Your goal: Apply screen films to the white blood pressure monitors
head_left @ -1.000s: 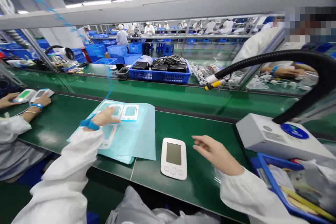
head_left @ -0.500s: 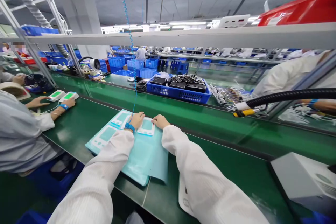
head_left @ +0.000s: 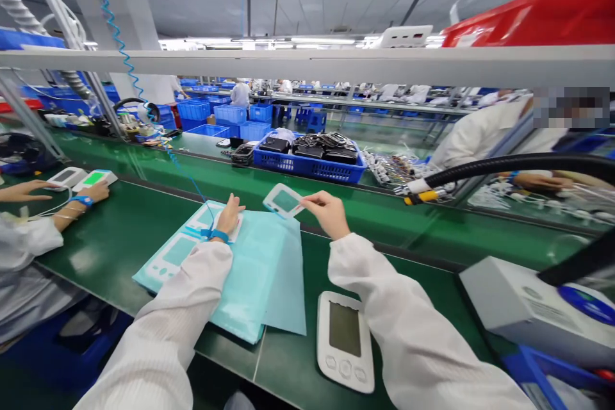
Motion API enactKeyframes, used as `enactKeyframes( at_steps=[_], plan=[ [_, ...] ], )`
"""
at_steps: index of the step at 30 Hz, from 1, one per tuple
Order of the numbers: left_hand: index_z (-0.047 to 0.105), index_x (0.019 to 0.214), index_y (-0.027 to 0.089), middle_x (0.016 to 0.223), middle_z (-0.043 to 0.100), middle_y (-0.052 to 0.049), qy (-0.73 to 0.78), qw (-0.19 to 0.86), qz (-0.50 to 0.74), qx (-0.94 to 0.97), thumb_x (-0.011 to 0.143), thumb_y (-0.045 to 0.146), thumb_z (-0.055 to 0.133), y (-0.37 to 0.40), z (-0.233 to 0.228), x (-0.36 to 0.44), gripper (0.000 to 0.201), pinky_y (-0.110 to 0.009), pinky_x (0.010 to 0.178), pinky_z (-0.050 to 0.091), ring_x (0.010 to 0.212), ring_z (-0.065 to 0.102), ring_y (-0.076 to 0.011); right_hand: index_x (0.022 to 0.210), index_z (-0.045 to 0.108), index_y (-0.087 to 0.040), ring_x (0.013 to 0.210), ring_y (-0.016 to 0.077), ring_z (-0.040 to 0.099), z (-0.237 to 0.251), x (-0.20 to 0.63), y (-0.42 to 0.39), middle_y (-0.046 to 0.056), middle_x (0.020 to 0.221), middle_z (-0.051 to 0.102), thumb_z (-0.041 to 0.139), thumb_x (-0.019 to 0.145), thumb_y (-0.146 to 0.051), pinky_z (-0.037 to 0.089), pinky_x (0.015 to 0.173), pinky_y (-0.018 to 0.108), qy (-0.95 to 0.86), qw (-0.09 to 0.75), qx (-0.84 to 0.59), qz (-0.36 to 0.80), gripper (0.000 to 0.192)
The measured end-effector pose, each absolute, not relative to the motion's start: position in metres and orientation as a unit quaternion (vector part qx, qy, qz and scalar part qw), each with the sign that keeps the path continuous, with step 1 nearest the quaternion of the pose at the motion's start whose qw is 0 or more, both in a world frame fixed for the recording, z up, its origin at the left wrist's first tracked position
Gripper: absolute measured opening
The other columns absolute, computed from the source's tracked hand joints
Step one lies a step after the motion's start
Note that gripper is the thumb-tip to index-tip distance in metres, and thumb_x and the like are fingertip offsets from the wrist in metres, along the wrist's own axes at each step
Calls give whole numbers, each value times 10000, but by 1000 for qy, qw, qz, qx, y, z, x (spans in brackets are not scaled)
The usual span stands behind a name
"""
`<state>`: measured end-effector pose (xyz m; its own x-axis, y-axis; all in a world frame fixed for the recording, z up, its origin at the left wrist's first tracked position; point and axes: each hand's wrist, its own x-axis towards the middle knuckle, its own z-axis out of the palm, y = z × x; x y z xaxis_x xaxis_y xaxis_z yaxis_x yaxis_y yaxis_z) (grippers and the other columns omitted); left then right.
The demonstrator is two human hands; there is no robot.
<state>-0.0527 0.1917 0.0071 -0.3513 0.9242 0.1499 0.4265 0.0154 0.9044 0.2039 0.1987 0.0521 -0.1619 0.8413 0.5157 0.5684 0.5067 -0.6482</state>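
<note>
Faceplate sheets are what you have in hand, so start with what they rest on: the green bench, with a light blue backing sheet spread flat in front of you. A white monitor unit lies face up just beside that sheet's right edge, under your right forearm. A grey box sits well to the right, and a blue basket of dark parts stands across the belt.

On the backing sheet, several faceplates lie flat. Your left hand is flat and unclenched, pressing down on the sheet near one of them.

Smallest is the lifted faceplate, raised clear of the sheet above its far edge. Your right hand pinches it by its right edge between thumb and fingertips.

It looks thin, light and flexible, so it will likely bend or flutter if you hold one corner only. Its glossy window probably marks easily; grip by the border, not the clear pane.
</note>
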Motion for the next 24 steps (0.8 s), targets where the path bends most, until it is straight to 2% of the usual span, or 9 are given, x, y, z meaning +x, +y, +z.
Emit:
enactKeyframes(
  at_steps=[4,9,11,16,18,20,22,24],
  plan=[
    [435,1226,62,965,668,-163,659,259,485,513,841,541,332,193,12,-52,623,-353,807,420,925,595,-248,661,658,-171,651,177,567,64,292,197,50,685,636,549,730,-384,418,627,298,-691,490,-528,60,250],
    [435,1220,56,972,663,-161,657,228,495,521,862,437,360,184,19,-49,528,-325,774,443,899,600,-228,687,673,-169,705,203,569,60,358,192,69,695,632,533,750,-331,397,624,298,-640,465,-593,-151,223],
    [423,1231,67,1027,640,-163,658,207,496,528,866,395,363,181,27,-45,495,-320,767,452,905,596,-220,700,673,-171,714,203,571,58,367,192,72,708,632,525,759,-310,391,610,289,-623,454,-607,-193,211],
    [528,1148,125,1086,616,-116,640,185,457,590,759,265,544,164,70,-20,413,-345,857,429,990,557,-233,716,662,-172,721,204,563,54,370,197,70,695,618,511,777,-304,383,653,302,-629,433,-604,-227,209],
    [561,1117,164,1064,633,-70,609,197,428,638,709,269,606,140,90,-2,424,-346,884,419,999,555,-230,713,654,-163,736,210,559,53,369,199,75,693,613,504,785,-294,377,702,324,-629,430,-603,-236,211],
    [561,1132,182,1085,626,-55,545,207,389,713,721,307,597,103,102,17,432,-358,910,404,1019,545,-230,712,642,-160,758,217,552,53,369,200,82,709,610,493,792,-282,367,742,344,-623,435,-604,-240,208],
    [544,1164,225,1099,619,-38,505,244,366,743,717,322,606,60,102,34,461,-351,893,422,988,559,-223,707,627,-162,772,223,546,52,369,201,86,717,600,482,798,-274,358,761,357,-619,441,-604,-239,205],
    [536,1173,282,1082,622,-31,491,313,334,741,704,307,625,22,89,48,478,-330,804,476,896,586,-212,693,610,-168,774,227,538,53,369,201,87,713,588,466,803,-264,351,764,364,-617,444,-606,-235,205]
  ],
)
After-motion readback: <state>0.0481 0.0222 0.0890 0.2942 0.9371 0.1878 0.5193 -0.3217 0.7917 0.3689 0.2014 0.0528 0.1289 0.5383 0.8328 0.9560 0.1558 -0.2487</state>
